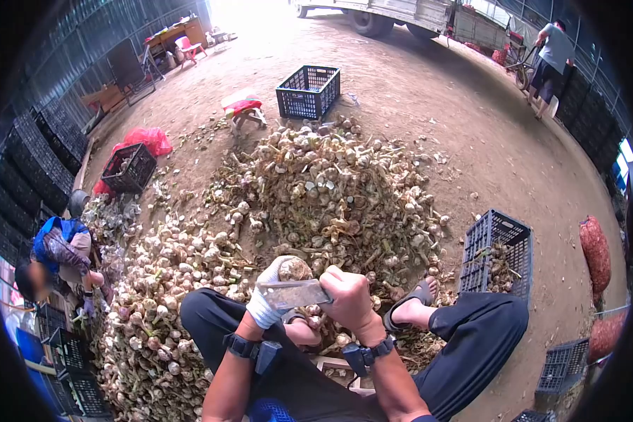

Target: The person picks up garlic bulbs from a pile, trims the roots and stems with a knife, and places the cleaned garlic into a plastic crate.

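1. Left fingers (269, 276), gloved, curl snugly round a garlic bulb (296, 269); right fingers (342, 287) clench a knife (292, 294), blade reaching across to the glove.
2. Bulb: probably light, firm, papery skin apt to slip (my guess); best hold is round its sides, clear of the edge.
3. Garlic heap (330, 165) ahead of the fingers; slatted crate (477, 252) off right. Sandalled foot (416, 304), just right of the fingers, crowds reach that way.
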{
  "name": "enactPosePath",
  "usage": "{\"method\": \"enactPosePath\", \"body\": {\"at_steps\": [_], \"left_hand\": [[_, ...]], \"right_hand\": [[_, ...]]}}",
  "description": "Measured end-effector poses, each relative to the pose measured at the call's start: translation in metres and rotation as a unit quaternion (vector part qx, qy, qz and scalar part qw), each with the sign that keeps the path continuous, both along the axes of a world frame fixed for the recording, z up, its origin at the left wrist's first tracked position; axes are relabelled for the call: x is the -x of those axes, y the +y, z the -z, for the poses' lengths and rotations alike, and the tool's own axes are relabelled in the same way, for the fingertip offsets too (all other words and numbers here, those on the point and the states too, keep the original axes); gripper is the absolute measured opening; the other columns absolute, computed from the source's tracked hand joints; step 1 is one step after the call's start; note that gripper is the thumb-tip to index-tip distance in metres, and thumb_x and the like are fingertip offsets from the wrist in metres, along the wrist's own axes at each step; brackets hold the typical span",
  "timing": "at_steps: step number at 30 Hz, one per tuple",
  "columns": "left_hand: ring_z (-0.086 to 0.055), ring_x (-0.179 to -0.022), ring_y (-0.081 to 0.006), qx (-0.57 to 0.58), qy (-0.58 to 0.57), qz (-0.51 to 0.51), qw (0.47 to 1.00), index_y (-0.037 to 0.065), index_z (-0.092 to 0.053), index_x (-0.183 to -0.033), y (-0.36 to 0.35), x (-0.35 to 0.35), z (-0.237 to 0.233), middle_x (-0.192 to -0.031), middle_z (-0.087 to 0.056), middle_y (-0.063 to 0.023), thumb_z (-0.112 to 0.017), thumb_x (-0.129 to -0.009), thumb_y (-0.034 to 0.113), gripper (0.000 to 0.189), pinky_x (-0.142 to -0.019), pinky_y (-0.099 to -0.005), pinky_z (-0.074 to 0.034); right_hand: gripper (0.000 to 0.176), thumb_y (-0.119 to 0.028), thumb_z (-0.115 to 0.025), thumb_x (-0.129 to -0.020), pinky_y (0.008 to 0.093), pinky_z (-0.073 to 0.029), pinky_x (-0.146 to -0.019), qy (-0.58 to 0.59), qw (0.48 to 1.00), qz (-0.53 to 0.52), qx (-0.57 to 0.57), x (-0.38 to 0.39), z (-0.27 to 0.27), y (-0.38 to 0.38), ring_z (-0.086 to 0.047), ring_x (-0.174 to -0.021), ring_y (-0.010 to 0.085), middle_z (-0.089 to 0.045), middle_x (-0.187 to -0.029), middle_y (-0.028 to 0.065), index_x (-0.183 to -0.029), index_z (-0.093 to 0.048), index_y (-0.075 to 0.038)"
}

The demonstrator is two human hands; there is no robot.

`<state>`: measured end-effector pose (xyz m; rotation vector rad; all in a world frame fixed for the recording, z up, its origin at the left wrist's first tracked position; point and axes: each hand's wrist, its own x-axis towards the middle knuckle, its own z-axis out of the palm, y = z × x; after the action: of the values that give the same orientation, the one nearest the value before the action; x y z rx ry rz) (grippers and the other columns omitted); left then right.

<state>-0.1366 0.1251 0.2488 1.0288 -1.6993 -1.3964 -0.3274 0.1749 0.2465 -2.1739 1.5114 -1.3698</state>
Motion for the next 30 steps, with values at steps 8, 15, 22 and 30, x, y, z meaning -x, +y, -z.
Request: {"method": "enactPosePath", "body": {"at_steps": [8,15,22,30], "left_hand": [[-0.059,-0.094,-0.0099,0.038,0.026,0.010,0.999,0.005,-0.052,-0.123,0.000,-0.003,0.016,-0.105,-0.063,-0.0030,-0.084,-0.072,0.019,0.062,-0.086,-0.0270,-0.051],[-0.061,-0.092,-0.0098,0.035,-0.033,-0.019,0.999,0.005,-0.054,-0.118,0.008,0.002,-0.001,-0.103,-0.066,-0.0034,-0.083,-0.069,0.013,0.057,-0.085,-0.0280,-0.053],[-0.063,-0.084,-0.0100,0.033,-0.056,-0.025,0.998,0.004,-0.058,-0.111,0.008,0.004,0.001,-0.094,-0.068,-0.0032,-0.081,-0.071,0.013,0.047,-0.080,-0.0284,-0.054],[-0.060,-0.084,-0.0082,0.018,-0.072,-0.016,0.997,0.002,-0.056,-0.114,0.013,0.021,-0.008,-0.092,-0.065,0.0002,-0.079,-0.076,0.016,0.047,-0.081,-0.0251,-0.051]], "right_hand": [[0.015,-0.011,-0.066,-0.065,0.0404,-0.046,-0.053,0.015,1.000,0.006,0.021,-0.009,0.013,0.000,-0.060,-0.061,0.0303,-0.055,-0.073,0.0092,-0.075,-0.056,-0.008],[0.016,-0.012,-0.068,-0.065,0.0404,-0.046,-0.053,-0.007,0.999,0.030,0.022,-0.013,0.029,-0.003,-0.061,-0.062,0.0308,-0.057,-0.074,0.0102,-0.076,-0.057,-0.007],[0.014,-0.014,-0.068,-0.071,0.0411,-0.047,-0.053,-0.015,0.999,0.037,0.017,-0.006,0.061,-0.010,-0.061,-0.064,0.0328,-0.059,-0.076,0.0122,-0.078,-0.058,-0.006],[0.019,-0.013,-0.068,-0.083,0.0366,-0.042,-0.049,-0.289,0.905,0.276,-0.147,0.029,0.128,-0.013,-0.055,-0.051,0.0183,-0.057,-0.058,0.0119,-0.069,-0.059,-0.003]]}}
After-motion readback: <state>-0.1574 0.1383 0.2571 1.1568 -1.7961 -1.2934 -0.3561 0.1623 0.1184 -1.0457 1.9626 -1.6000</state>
